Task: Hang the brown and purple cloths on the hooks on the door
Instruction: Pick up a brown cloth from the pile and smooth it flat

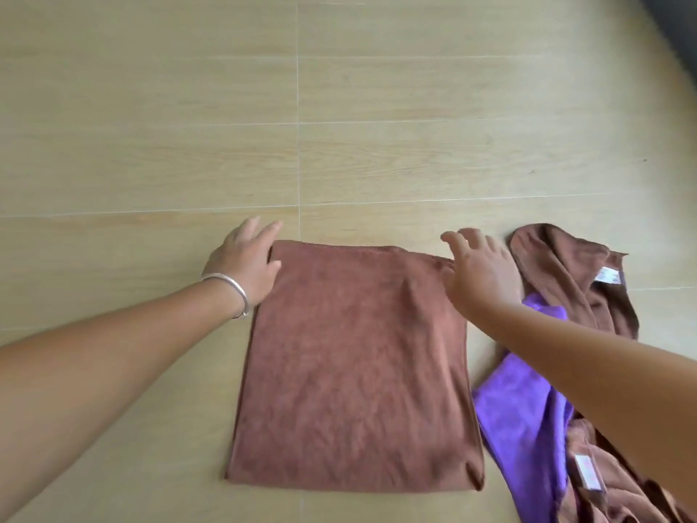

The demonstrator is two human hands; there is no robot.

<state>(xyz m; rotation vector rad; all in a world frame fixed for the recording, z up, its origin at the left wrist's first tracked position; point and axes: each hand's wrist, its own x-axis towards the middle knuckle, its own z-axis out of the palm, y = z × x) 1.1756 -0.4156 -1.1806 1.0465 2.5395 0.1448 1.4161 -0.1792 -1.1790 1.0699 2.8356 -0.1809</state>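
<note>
A brown cloth (pixel 354 368) lies flat and folded into a rectangle on the wood-pattern floor. My left hand (pixel 245 266), with a silver bangle on the wrist, rests at the cloth's far left corner, fingers spread. My right hand (pixel 482 269) hovers over the far right corner, fingers apart and holding nothing. To the right lies a crumpled purple cloth (pixel 524 413), partly under my right forearm. Another brown cloth (pixel 573 277) with a white label lies bunched beyond it. No door or hooks are in view.
The pale wood-pattern floor (pixel 188 126) stretches ahead with thin seams. A further piece of brown fabric with a label (pixel 588 473) lies at the lower right. Something dark (pixel 675 24) fills the top right corner.
</note>
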